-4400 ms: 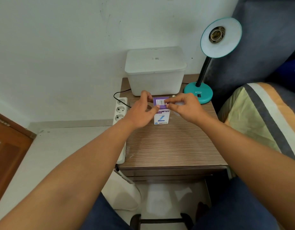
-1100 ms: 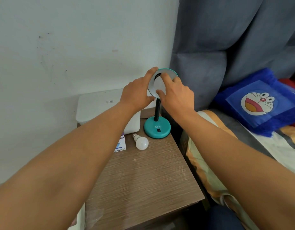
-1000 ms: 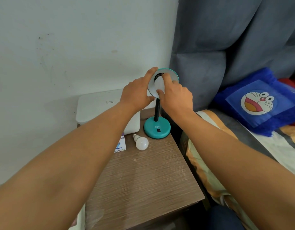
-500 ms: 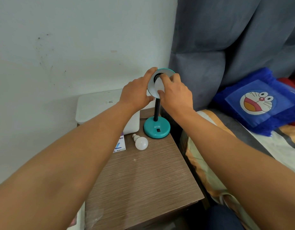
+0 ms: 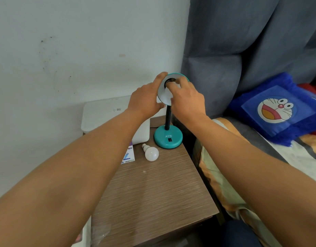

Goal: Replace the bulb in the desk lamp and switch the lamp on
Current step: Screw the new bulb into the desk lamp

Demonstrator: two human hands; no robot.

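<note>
Woodgrain runs across the surface (image 5: 153, 196). Toward its far edge a white bulb (image 5: 151, 153) lies on its side, screw cap pointing to the back. A flat carton (image 5: 129, 156) lies just beside it on the left, partly hidden by the left forearm. Just behind the bulb, at the far right corner, stands the teal lamp base (image 5: 168, 139), its black switch (image 5: 169, 139) facing the person. A white lidded box (image 5: 107, 111) fills the far left corner.

Above the black flexible neck (image 5: 168, 116), the shade (image 5: 164, 95) is tipped toward the camera. The left hand (image 5: 144, 98) pinches the shade by its rim, index finger laid over the top and thumb under the lower edge. The right hand (image 5: 185, 98) has its fingers curled into the shade at the socket (image 5: 169, 80). They probably close on a second bulb seated there, but the hand covers it and I cannot tell.

A bulb like this should be light, smooth and round, so it will roll on the surface and slip in a loose hold, and its globe will not stand squeezing. It is best taken with fingertips spread round the widest part of the globe, cap left free, and turned gently so the thread does not cross. The neck bends, so the shade wants bracing while the bulb is turned.

Beyond are a pale wall (image 5: 82, 41), a grey curtain (image 5: 251, 32) and a blue cartoon cushion (image 5: 276, 111) on the bed (image 5: 296, 157).
</note>
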